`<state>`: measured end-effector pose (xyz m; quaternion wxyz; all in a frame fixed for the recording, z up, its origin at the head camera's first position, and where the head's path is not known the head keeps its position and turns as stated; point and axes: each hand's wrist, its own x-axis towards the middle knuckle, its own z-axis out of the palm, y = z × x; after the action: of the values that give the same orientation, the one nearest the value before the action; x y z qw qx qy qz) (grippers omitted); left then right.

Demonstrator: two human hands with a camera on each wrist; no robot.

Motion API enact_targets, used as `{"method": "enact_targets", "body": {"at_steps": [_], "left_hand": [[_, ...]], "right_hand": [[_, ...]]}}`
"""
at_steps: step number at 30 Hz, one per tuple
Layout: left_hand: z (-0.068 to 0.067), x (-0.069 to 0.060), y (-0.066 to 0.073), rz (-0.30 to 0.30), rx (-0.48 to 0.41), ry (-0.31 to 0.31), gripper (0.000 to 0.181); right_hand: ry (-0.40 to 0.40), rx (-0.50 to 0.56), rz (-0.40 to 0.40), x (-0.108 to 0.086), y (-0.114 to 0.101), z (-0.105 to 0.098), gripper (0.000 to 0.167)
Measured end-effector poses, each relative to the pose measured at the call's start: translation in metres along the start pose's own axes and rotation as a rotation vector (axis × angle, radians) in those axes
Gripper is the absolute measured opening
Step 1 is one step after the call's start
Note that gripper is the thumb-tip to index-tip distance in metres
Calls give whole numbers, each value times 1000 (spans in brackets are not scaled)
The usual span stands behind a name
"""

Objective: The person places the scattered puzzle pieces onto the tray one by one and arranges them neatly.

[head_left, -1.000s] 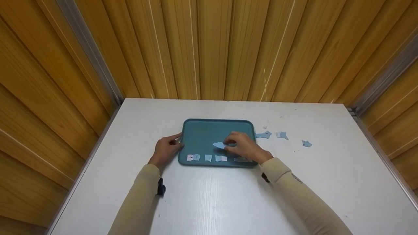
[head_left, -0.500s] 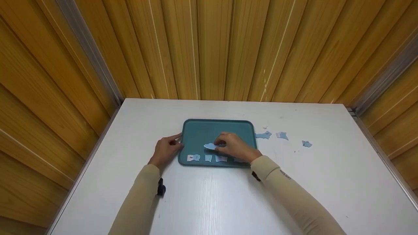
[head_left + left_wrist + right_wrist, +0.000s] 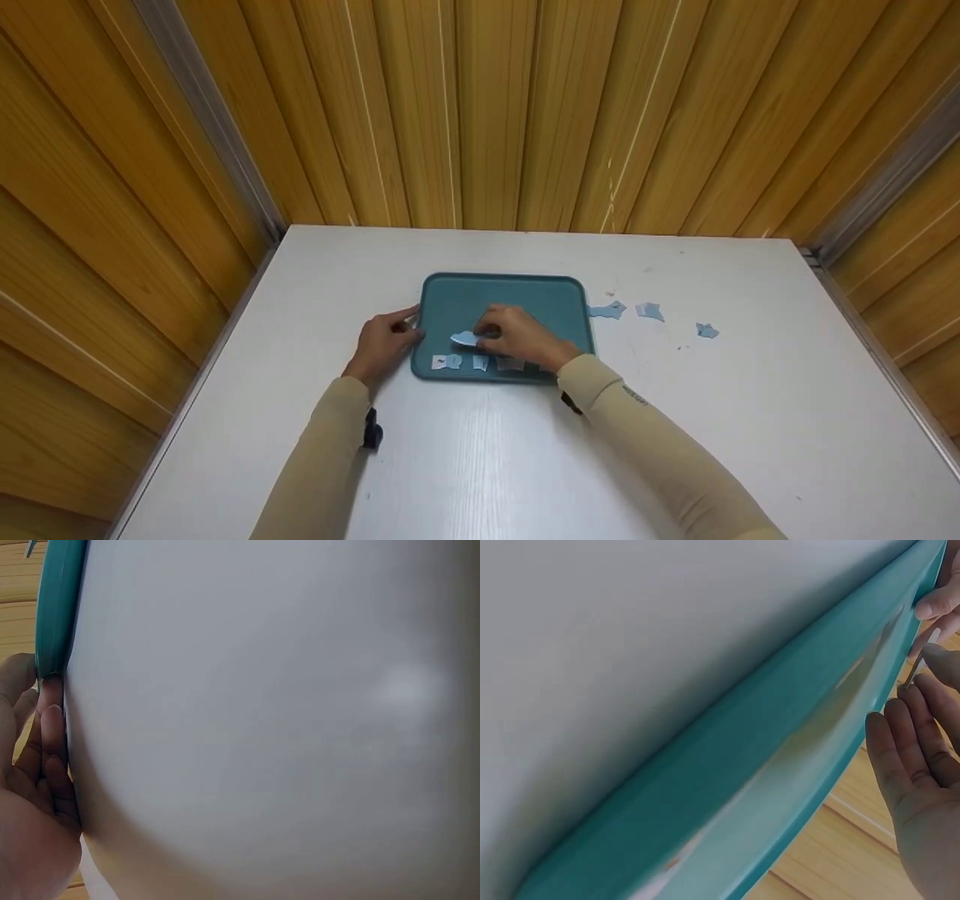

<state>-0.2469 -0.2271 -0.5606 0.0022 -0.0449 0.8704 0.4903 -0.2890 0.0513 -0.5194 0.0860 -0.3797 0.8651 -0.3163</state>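
A teal tray [image 3: 495,289] lies on the white table, with several torn blue-and-white paper pieces [image 3: 447,361] in a row along its near side. At the tray's left edge my left hand [image 3: 381,343] grips the rim between thumb and fingers; the left wrist view shows the fingertips [image 3: 51,694] against the tray's side. Over the tray, my right hand [image 3: 516,334] pinches a torn light-blue paper piece [image 3: 463,339] between thumb and fingers, its pointed end facing left. In the right wrist view this piece [image 3: 922,656] appears edge-on. My right hand hides part of the row.
Right of the tray lie more torn paper pieces: one touching its edge [image 3: 607,310], another blue-and-white piece [image 3: 650,311], and a small one [image 3: 706,330] farther right. Tiny scraps dot the white table [image 3: 465,465]. A wood-patterned wall [image 3: 487,112] stands behind it.
My right hand has moved left across the tray, carrying the blue paper piece toward the tray's left part. My left hand has stayed at the rim.
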Motion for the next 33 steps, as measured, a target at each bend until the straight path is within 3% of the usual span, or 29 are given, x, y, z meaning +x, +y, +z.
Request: {"method": "enact_targets", "body": {"at_steps": [9,19,33], "left_hand": [[1,3,-3,32,23,12,51],[-1,2,-1,6,11,-1,51],[0,2,-2,11,-5,3,51]], "right_hand": [[-11,11,-53,9,-4,8,19],[-29,44,-30,18,-8,15,21],[-34,-19,-57,27,-12,26,18]]}}
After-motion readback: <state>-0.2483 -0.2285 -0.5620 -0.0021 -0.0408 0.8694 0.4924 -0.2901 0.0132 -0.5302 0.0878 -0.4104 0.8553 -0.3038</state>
